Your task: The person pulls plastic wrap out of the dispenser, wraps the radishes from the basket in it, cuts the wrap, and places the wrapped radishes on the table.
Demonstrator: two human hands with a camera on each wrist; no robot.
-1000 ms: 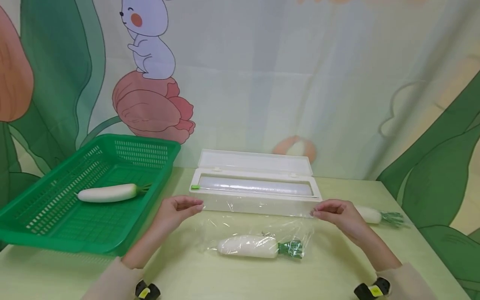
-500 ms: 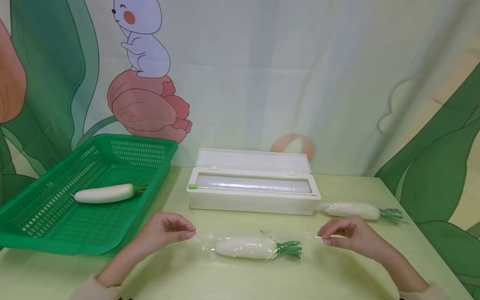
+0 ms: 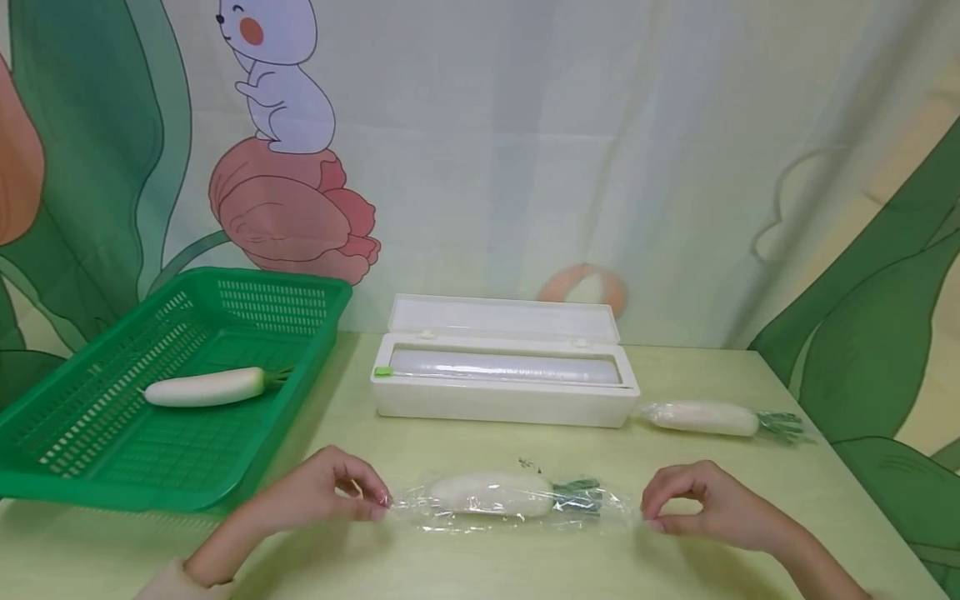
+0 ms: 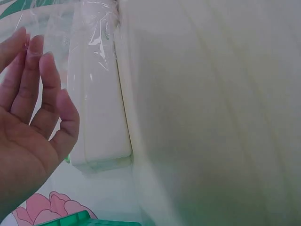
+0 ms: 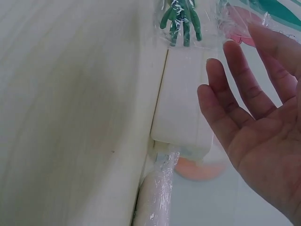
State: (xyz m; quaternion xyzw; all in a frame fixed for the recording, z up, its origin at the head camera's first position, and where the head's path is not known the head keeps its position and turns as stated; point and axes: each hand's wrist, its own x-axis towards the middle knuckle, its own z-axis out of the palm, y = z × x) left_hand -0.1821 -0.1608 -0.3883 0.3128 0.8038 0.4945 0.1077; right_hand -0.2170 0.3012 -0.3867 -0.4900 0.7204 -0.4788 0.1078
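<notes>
A white radish (image 3: 491, 493) with green stalks lies on the table under clear plastic film (image 3: 450, 527), which drapes over it and spreads toward both sides. My left hand (image 3: 322, 492) pinches the film's left corner between thumb and fingers. At the other end my right hand (image 3: 708, 508) pinches the right corner, near the stalks. In the left wrist view the left hand (image 4: 35, 108) shows thumb and fingertips together at the film. The right wrist view has the right hand (image 5: 261, 94) beside the film-covered stalks (image 5: 181, 21), its lower fingers loosely bent.
Behind the radish stands a white cling film box (image 3: 506, 404), lid raised, with a roll inside and a green slider (image 3: 382, 372). A wrapped radish (image 3: 705, 418) lies to its right. The green basket (image 3: 255, 492) at left holds another radish (image 3: 206, 389).
Both hands have come down toward me, drawing the film from in front of the box over the radish. The film now lies lower, its near edge in front of the radish.
</notes>
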